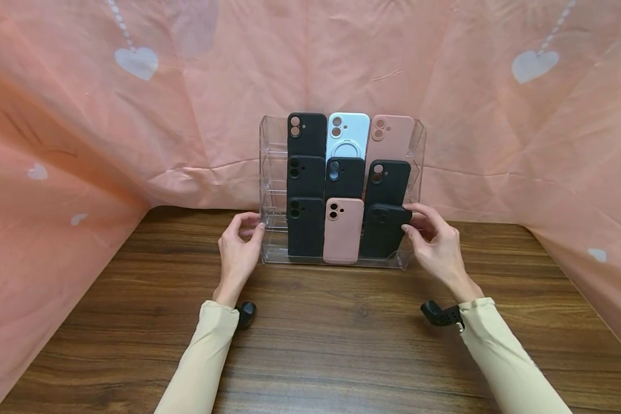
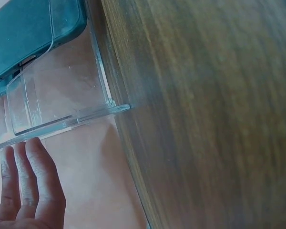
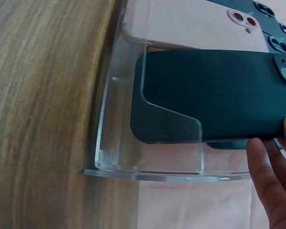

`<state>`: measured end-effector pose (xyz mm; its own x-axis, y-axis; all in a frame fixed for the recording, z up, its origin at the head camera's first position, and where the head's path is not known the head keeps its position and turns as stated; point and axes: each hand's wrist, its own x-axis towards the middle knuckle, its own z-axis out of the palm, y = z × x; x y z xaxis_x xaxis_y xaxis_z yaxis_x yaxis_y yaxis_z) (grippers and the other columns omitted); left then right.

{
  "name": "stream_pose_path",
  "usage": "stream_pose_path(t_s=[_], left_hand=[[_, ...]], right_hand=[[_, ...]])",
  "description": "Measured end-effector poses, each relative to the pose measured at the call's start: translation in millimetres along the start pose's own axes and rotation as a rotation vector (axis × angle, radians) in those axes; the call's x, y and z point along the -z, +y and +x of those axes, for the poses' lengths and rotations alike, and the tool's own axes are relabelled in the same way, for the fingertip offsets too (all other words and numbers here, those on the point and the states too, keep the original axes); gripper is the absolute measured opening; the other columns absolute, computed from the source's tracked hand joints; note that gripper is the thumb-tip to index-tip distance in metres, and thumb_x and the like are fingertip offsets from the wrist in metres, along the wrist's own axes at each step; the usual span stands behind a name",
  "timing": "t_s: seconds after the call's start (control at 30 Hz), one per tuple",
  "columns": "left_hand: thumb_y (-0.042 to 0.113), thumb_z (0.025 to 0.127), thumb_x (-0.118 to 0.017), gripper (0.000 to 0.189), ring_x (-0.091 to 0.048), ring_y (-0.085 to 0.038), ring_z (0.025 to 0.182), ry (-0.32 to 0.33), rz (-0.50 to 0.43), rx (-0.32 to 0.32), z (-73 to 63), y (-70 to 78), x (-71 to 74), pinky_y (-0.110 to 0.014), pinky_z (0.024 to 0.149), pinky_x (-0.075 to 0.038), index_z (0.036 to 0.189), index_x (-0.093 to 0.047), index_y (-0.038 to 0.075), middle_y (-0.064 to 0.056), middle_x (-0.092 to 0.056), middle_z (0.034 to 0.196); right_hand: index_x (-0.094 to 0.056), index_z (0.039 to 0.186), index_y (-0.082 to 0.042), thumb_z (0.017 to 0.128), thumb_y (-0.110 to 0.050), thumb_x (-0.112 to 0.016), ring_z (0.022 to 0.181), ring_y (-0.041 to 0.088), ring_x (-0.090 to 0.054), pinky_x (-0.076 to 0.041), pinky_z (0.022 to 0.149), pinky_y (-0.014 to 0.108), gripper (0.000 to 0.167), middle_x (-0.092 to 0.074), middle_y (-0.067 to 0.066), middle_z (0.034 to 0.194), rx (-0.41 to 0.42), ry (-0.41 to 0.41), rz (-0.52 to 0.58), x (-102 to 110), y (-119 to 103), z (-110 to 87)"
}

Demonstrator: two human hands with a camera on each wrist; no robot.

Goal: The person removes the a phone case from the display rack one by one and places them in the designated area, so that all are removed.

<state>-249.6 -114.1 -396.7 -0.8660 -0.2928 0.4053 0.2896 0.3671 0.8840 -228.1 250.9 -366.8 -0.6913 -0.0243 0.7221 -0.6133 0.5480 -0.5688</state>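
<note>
1. Left hand [image 1: 238,244] was touching the left side of the clear rack [image 1: 276,254], fingers kinda loose; couldn't tell if it actually gripped.
2. Black case [image 1: 383,233], bottom right slot, sat just left of the right hand [image 1: 437,244] (way nearer), long axis upright-ish, top leaning right.
3. That hand pinched its upper right edge.

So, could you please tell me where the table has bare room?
The wooden table is bare in front of the clear rack between the wristbands, left of the left hand, and right of the right hand, up to the pink cloth. The rack is crowded with phone cases, except its left end.
</note>
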Motion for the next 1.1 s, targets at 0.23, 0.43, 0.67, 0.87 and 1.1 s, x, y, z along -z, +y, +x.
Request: stream_pose_path(t_s=[0.23,0.43,0.67,0.87,1.1], left_hand=[[0.016,0.094,-0.072,0.018,-0.074,-0.025,0.089,-0.005,0.007,0.003,0.1,-0.5,0.1,-0.019,0.076,-0.047,0.111,-0.071,0.012,-0.008,-0.074,0.105],[0.014,0.093,-0.072,0.018,-0.074,-0.025,0.087,-0.003,-0.003,-0.005,0.2,-1.7,0.4,-0.018,0.074,-0.047,0.111,-0.072,0.012,-0.008,-0.074,0.105],[0.014,0.093,-0.072,0.018,-0.074,-0.026,0.088,-0.009,-0.002,-0.003,0.6,-0.5,0.9,-0.017,0.074,-0.047,0.111,-0.071,0.011,-0.009,-0.074,0.105],[0.014,0.093,-0.072,0.018,-0.073,-0.026,0.089,-0.016,-0.001,0.001,0.6,0.5,1.1,-0.027,0.079,-0.053,0.111,-0.071,0.012,-0.009,-0.074,0.105],[0.012,0.093,-0.072,0.018,-0.07,-0.026,0.086,-0.008,0.016,-0.008,0.3,2.4,2.1,-0.036,0.081,-0.055,0.111,-0.071,0.01,-0.013,-0.075,0.096]], right_hand=[[-0.066,0.126,-0.001,0.085,0.018,-0.068,0.077,-0.006,-0.064,-0.048,0.067,0.004,0.046,-0.072,0.021,0.093,-0.023,0.051,0.045,5.1,-8.0,5.0],[-0.065,0.125,0.003,0.084,0.018,-0.069,0.076,-0.004,-0.066,-0.051,0.067,0.006,0.043,-0.072,-0.006,0.093,-0.033,0.083,0.112,11.0,-16.9,8.3],[-0.063,0.126,0.007,0.084,0.019,-0.069,0.076,-0.003,-0.069,-0.054,0.07,0.007,0.044,-0.071,-0.017,0.094,-0.051,0.093,0.161,18.6,-26.0,9.6],[-0.062,0.127,0.007,0.084,0.02,-0.068,0.079,-0.002,-0.07,-0.056,0.071,0.009,0.046,-0.072,-0.016,0.094,-0.073,0.086,0.166,23.1,-33.6,9.7],[-0.062,0.128,0.006,0.082,0.022,-0.068,0.079,-0.003,-0.071,-0.058,0.074,0.011,0.049,-0.073,-0.016,0.095,-0.092,0.055,0.19,23.3,-39.9,7.9]])
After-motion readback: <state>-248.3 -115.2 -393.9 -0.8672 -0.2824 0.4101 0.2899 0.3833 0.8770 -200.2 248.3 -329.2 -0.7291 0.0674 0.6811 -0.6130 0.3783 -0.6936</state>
